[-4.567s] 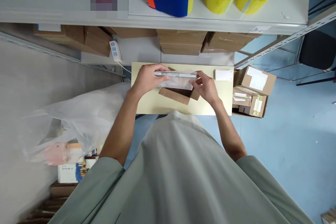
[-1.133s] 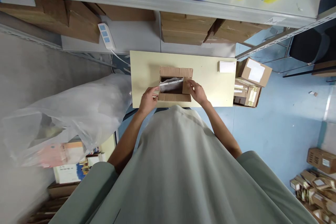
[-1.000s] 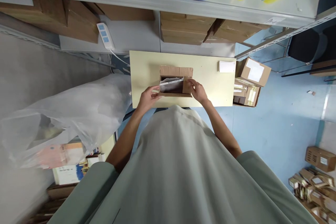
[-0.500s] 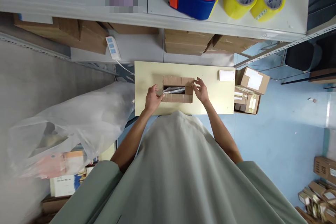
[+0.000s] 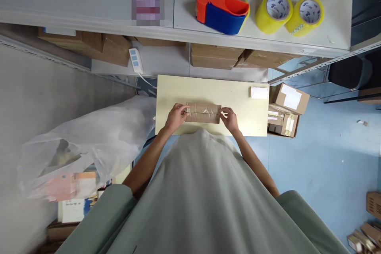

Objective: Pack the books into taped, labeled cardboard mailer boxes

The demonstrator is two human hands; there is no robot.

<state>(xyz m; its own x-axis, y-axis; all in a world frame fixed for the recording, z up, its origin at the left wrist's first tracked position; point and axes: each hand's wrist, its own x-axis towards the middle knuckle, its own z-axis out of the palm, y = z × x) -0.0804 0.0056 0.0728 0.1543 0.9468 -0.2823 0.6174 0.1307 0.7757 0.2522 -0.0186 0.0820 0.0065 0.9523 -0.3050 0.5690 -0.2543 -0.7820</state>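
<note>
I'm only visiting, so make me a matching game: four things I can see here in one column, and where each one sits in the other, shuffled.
Things
1. small brown cardboard box
2. orange and blue tape dispenser
3. white power strip
4. big clear plastic bag

Places
A. left of the pale yellow table
B. top grey shelf, beside two yellow tape rolls
C. lower shelf, behind the table's far left corner
D. on the table, between the left hand and right hand

Pairs: 1-D, 2-B, 3-C, 4-A
</note>
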